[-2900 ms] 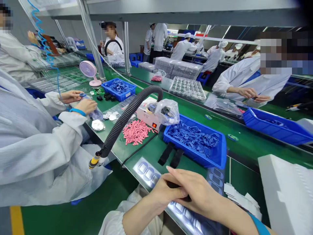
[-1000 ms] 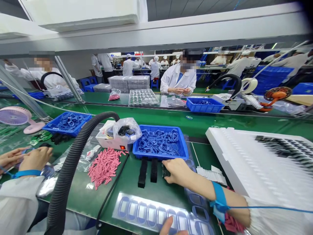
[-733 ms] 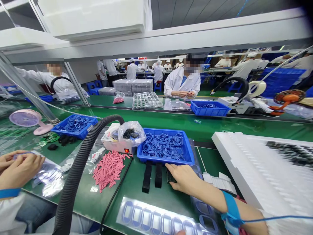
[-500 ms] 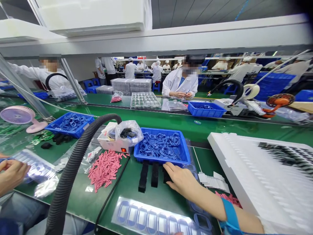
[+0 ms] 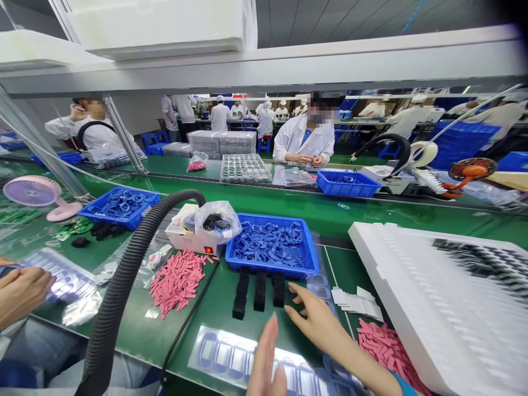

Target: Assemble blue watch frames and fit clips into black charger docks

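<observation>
My right hand [image 5: 317,318] hovers open over the green bench, fingers spread, just right of three black strips [image 5: 259,290] lying side by side in front of a blue bin [image 5: 272,270] full of blue frame parts. It holds nothing. My left hand [image 5: 266,357] rises at the bottom edge, fingers stretched out and empty, above a clear blister tray of blue frames [image 5: 231,360].
A black ribbed hose [image 5: 124,286] arcs across the left. Pink strips lie in a pile [image 5: 179,279] and another pile [image 5: 383,346] by a white foam tray [image 5: 433,297]. A white box with a bag [image 5: 204,228] stands behind. A neighbour's hand [image 5: 22,294] works at left.
My right hand has let go of the third black strip, now set beside the other two, and has drawn back toward me, open. My left hand has come up into view.
</observation>
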